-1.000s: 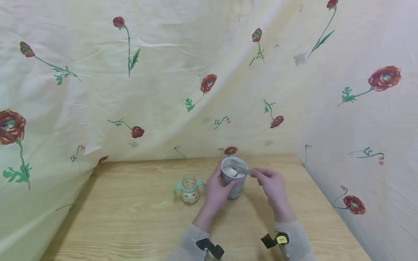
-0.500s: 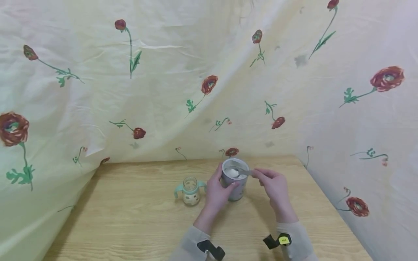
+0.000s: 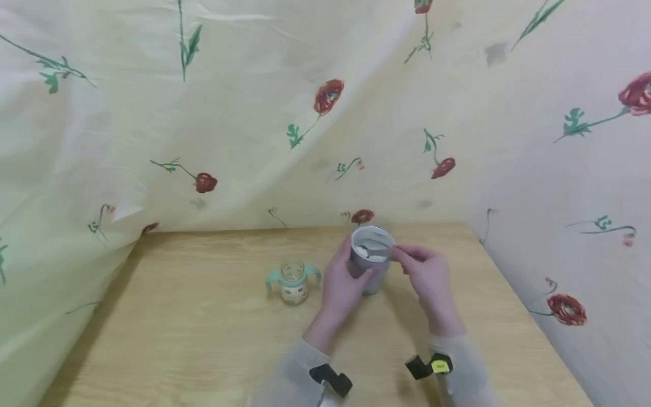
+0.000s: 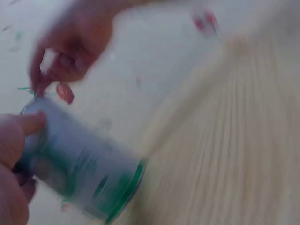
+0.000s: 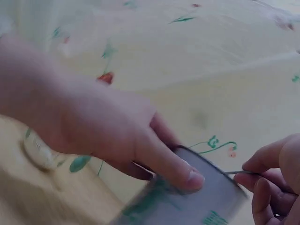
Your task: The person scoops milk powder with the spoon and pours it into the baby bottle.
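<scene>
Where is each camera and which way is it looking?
Head: worn high, looking forward and down at the wooden table; both forearms, the left hand gripping the tin, the right hand and the baby bottle show.
Left wrist: beside the tin, blurred; both hands show.
Right wrist: low, facing the left hand on the tin; right fingertips pinch a thin handle.
All three share the tin.

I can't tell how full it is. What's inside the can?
White powder and a spoon's bowl show inside the can; the left hand hides its side, so depth can't be seen.
</scene>
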The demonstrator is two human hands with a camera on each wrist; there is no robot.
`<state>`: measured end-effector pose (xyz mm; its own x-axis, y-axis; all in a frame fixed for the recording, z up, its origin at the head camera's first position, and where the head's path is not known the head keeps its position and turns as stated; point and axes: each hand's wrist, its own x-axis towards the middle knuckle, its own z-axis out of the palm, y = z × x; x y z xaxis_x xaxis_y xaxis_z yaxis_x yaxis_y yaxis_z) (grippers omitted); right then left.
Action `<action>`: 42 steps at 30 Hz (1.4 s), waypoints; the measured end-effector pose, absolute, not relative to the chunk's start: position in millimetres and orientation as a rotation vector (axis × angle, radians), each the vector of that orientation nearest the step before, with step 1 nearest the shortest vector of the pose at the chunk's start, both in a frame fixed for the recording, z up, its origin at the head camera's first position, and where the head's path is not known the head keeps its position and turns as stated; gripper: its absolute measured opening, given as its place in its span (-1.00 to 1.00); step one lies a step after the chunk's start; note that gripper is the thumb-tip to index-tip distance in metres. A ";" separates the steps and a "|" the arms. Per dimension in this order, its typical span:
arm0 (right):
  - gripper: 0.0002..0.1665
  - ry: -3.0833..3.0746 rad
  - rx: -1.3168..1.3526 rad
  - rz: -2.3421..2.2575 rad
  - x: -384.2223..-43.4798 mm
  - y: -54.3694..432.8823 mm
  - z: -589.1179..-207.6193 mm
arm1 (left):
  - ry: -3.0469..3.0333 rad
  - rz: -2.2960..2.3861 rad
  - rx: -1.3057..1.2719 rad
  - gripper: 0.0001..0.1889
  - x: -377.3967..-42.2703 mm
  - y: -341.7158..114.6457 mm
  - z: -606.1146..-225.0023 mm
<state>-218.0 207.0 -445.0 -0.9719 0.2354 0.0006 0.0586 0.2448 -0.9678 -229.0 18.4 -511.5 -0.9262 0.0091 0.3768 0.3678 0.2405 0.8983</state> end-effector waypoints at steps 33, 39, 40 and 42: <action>-0.58 -2.320 -0.251 1.783 -217.3 227.8 -439.7 | -2.159 -1.863 -0.196 0.03 -234.1 45.0 -500.5; -0.60 -2.297 -0.239 1.806 -218.4 229.8 -439.4 | -2.171 -1.834 -0.128 0.03 -232.4 44.1 -501.2; -0.61 -2.302 -0.242 1.799 -218.1 230.0 -439.1 | -2.175 -1.828 -0.120 0.03 -231.9 43.7 -501.3; -0.62 -2.316 -0.251 1.785 -217.5 230.5 -439.1 | -2.179 -1.826 -0.112 0.03 -230.7 42.7 -501.4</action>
<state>-217.5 230.5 -439.1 -0.9642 0.2584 0.0595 0.0083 0.2538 -0.9672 -230.7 42.7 -501.4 -0.9534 -0.1282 0.2731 0.2465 0.1911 0.9501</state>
